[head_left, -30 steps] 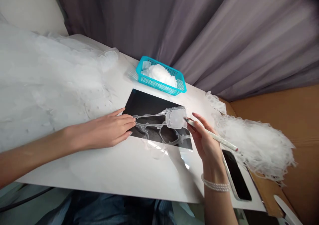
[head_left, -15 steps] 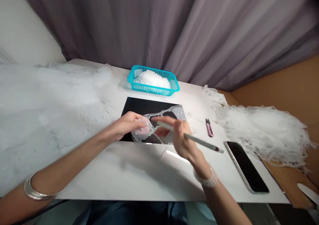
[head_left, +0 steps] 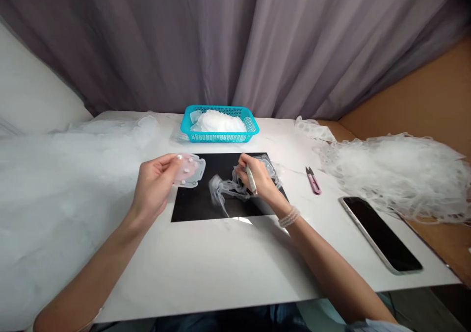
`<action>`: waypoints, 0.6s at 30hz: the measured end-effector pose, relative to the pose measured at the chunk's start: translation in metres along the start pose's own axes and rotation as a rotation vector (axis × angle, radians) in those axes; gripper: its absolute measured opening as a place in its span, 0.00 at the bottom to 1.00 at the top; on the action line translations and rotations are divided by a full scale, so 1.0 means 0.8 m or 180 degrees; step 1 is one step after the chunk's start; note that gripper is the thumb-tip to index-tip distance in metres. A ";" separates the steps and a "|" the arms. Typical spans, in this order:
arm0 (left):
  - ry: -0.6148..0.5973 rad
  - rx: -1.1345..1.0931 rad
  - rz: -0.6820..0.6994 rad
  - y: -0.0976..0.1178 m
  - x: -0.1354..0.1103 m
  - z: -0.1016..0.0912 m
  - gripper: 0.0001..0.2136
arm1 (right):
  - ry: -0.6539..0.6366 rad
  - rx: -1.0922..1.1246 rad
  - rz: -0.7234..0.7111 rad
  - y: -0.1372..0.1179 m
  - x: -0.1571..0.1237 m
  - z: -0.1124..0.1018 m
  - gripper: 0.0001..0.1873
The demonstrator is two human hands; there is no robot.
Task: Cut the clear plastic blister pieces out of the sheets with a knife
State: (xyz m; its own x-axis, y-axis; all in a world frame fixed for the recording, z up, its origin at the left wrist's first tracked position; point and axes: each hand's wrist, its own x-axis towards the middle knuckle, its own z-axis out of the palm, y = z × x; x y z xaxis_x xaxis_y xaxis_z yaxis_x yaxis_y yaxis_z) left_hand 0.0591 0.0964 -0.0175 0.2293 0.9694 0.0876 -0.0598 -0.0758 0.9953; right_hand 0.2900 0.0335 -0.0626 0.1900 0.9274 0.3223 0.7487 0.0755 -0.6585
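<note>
Head view: pinching a clear piece by one side in the left hand, probably to bare its face; gripping a pen in the right hand, with scrap just left on a mat likely black for contrast, and snips rightward, presumably handy.

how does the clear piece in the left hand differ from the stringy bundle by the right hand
The clear piece is flat and squarish; the stringy bundle is loose strands. The clear piece is pinched in the left hand; the stringy bundle trails over the black sheet. Both look pale and translucent.
</note>
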 end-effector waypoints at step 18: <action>-0.0811 -0.1183 -0.0895 -0.004 -0.006 0.016 0.10 | -0.0483 0.3163 0.0854 -0.073 -0.019 -0.012 0.21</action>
State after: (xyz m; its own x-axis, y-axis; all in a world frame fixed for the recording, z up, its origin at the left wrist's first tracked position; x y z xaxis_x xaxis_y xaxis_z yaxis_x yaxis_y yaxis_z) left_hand 0.0708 0.0891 -0.0204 0.5121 0.8494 -0.1276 -0.2917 0.3117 0.9043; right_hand 0.2499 0.0117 -0.0226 0.1395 0.9895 0.0388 -0.1801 0.0639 -0.9816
